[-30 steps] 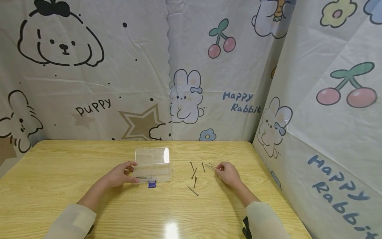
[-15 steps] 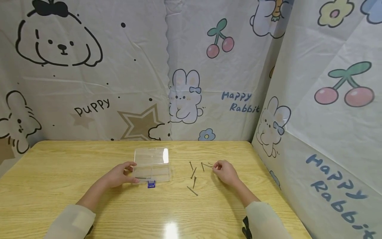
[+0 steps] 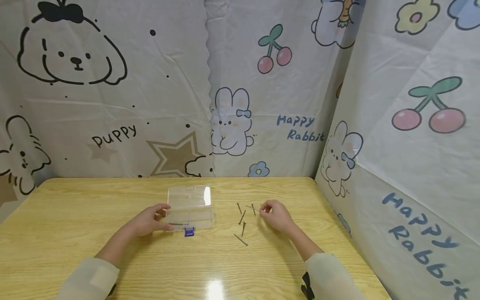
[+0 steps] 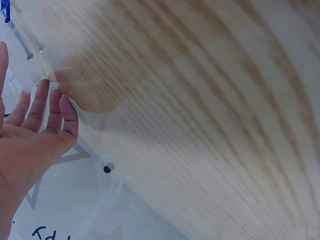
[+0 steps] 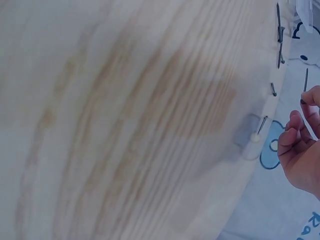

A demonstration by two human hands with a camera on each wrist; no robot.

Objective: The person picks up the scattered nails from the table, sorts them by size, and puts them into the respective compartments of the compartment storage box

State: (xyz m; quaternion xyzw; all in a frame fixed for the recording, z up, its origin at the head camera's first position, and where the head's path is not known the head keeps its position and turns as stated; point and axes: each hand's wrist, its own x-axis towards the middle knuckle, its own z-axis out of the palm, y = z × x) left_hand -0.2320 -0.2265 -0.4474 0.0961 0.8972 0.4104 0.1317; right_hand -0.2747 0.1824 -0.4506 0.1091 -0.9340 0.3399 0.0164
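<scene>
On the cloth (image 3: 180, 108) I can read "Puppy" (image 3: 114, 136) once and "Happy Rabbit" (image 3: 301, 128) twice. I count one clear plastic box (image 3: 200, 215) on the table (image 3: 180, 266), lid up, with one blue latch (image 3: 189, 231) in front and one nail inside (image 3: 180, 223). The left hand (image 3: 148, 219) is spread wide, thumb and fingers bent around the box's left end. The right hand (image 3: 275, 214) has its fingertips together, pinching one thin nail (image 5: 306, 80). Five loose nails (image 3: 241, 239) lie between box and right hand; my right wrist view shows another nail (image 5: 262, 125) near that hand.
</scene>
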